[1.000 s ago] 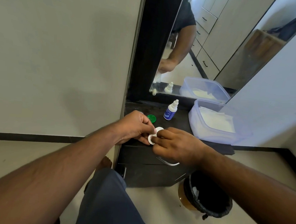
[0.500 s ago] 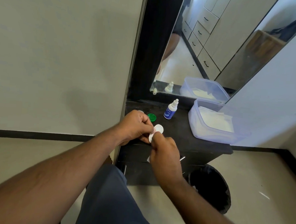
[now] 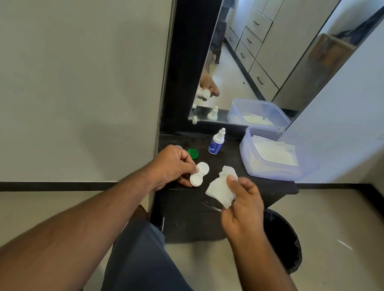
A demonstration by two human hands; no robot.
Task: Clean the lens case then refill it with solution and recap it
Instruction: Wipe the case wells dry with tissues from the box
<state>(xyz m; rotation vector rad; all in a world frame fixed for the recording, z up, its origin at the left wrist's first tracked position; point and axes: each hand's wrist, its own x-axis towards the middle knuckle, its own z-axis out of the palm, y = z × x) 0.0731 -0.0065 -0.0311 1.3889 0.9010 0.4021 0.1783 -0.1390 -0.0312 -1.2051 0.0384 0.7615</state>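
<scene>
Plastic tub (image 3: 252, 162) of white wipes: beyond my right hand (image 3: 242, 206). Tissue (image 3: 221, 189): pinched in my right hand's fingers. Solution bottle (image 3: 215, 143): upright, beyond both hands. Lens case (image 3: 199, 174): uncapped, both wells showing, gripped by my left hand (image 3: 174, 165). Green cap (image 3: 193, 153): just beyond my left hand.

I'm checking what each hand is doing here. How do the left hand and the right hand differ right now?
The left hand pinches the open white lens case over the dark shelf; the right hand holds a crumpled white tissue. The left hand is close to the green cap, the right is out past the shelf's front edge. Both grip something white.
</scene>
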